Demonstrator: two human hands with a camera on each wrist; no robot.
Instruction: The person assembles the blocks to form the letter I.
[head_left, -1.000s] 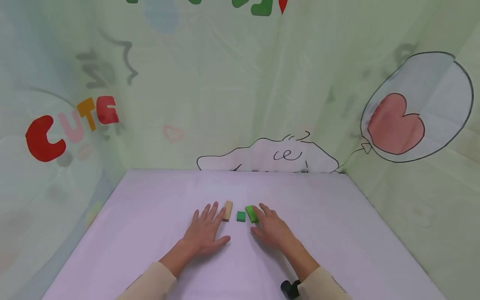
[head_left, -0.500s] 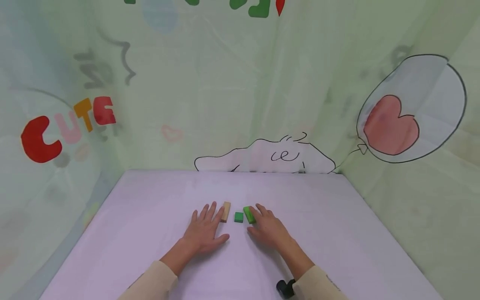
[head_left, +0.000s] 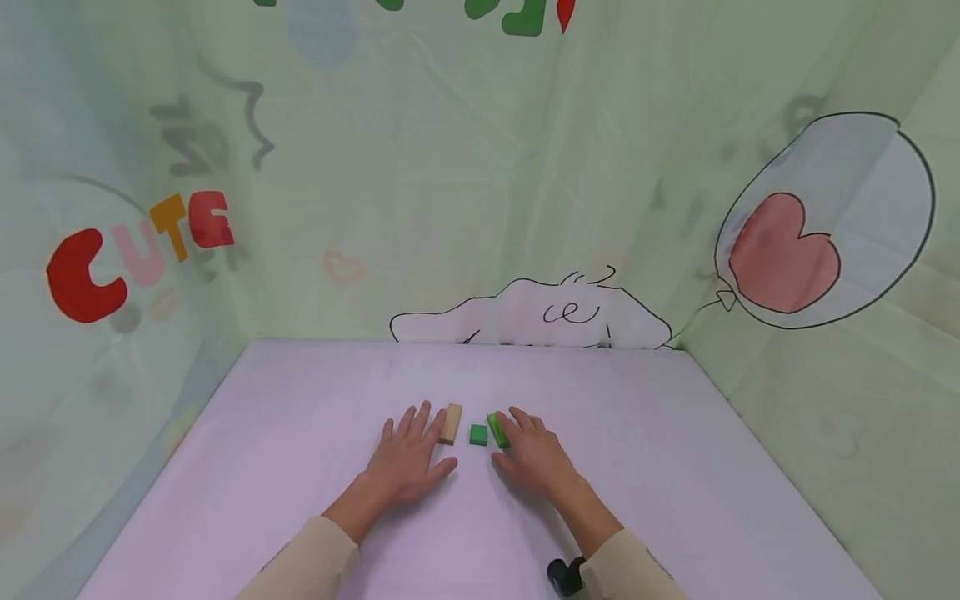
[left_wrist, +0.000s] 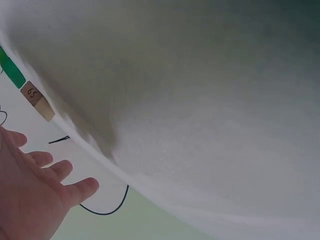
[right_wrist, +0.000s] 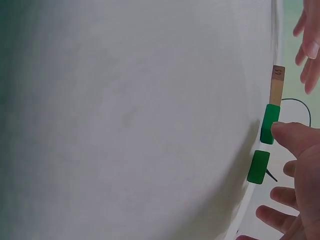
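Note:
Three small blocks lie in a loose row in the head view: a plain wooden block point(head_left: 451, 424), a dark green cube point(head_left: 478, 434) and a bright green oblong block point(head_left: 495, 428). My left hand point(head_left: 407, 460) is spread palm down just left of the wooden block, its index finger close beside it. Over the bright green block, partly hiding it, are the fingers of my right hand point(head_left: 536, 457); whether they touch it I cannot tell. Dark digits mark the wooden block's end point(right_wrist: 277, 73) in the right wrist view. Neither hand grips anything.
A pale lilac cloth covers the table point(head_left: 300, 392). Printed fabric walls point(head_left: 450, 192) enclose it at the back and both sides. A small black object point(head_left: 564, 575) shows by the right sleeve cuff point(head_left: 626, 567).
The head view has shifted slightly. My left hand has eased a little leftward from the wooden block. The blocks keep their places, and the right hand stays over the bright green one.

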